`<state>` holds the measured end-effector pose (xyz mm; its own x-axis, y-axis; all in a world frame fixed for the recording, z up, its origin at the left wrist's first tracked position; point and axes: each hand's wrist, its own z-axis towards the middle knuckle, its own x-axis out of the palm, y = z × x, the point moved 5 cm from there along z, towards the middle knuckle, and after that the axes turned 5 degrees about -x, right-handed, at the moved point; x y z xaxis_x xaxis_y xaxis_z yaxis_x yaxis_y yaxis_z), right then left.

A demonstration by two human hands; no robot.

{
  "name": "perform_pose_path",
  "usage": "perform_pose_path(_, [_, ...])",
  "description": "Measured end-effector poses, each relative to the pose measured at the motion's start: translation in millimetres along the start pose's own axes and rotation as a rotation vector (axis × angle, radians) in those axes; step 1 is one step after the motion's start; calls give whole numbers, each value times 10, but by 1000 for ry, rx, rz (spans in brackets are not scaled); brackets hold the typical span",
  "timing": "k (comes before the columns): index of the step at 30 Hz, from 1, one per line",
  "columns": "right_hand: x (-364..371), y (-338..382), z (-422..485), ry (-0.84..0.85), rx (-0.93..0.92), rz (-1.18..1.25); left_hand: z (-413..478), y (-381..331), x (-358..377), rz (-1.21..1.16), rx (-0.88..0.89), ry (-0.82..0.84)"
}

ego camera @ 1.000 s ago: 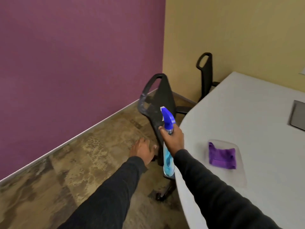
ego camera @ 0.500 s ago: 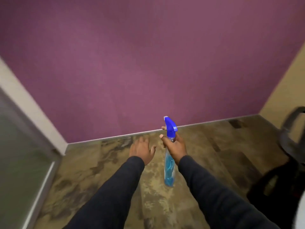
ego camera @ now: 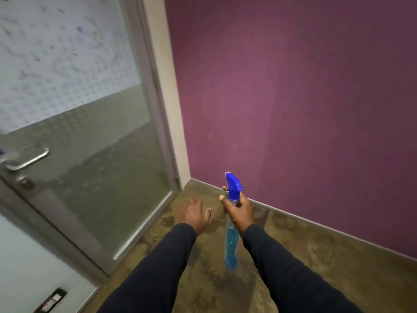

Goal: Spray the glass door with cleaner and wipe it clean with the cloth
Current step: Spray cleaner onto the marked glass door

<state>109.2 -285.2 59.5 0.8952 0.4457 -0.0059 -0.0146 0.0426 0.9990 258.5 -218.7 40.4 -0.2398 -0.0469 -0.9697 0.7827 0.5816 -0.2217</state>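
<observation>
A flat purple wall (ego camera: 293, 98) fills the right and upper centre of the frame. It meets a mottled brown floor (ego camera: 282, 263) along a pale skirting strip (ego camera: 327, 229) that slants toward the lower right.

At centre frame the fingers (ego camera: 223, 201) of my right hand (ego camera: 240, 213) are curled tight round the neck of a clear plastic spray bottle (ego camera: 231, 245) of blue cleaner. My thumb lies across the near side just under the bright blue trigger head (ego camera: 233, 186), and one fingertip shows past its front; I cannot tell whether it presses the trigger. The spray bottle stands nearly upright, its nozzle toward the upper left and its body hanging below my fist over the floor. Just left of it and not touching it, my left hand (ego camera: 194, 214) hovers palm down, fingers straight and loosely spread, holding nothing. Both arms come in from the bottom edge in dark long sleeves (ego camera: 158, 267).

Further left, a tall grey-framed glass door (ego camera: 108, 177) takes up the left third of the frame, well apart from both hands. Its upper pane carries a pale dotted frosted film (ego camera: 56, 53); the lower pane is clearer and dim. A brushed metal lever handle (ego camera: 29, 160) sits at the left edge at mid-height, with a round lock (ego camera: 24, 182) just beneath. A cream jamb (ego camera: 168, 98) stands between the door frame and the purple wall. In the lower left corner is a small dark label plate (ego camera: 53, 299).
</observation>
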Motion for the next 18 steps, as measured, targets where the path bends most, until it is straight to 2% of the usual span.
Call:
perform_pose_path(7, [685,-103,1020,235,-20,-96,657,494,-281,22,-202,-58])
perform_pose_path(13, [1338,-180,1461,420,-28,-134,958,1026,-525,44,-346,-108])
perform_pose_path(18, [1989,-199,1765,503,-28,-130,1209,1561,-838,75,-440,-164])
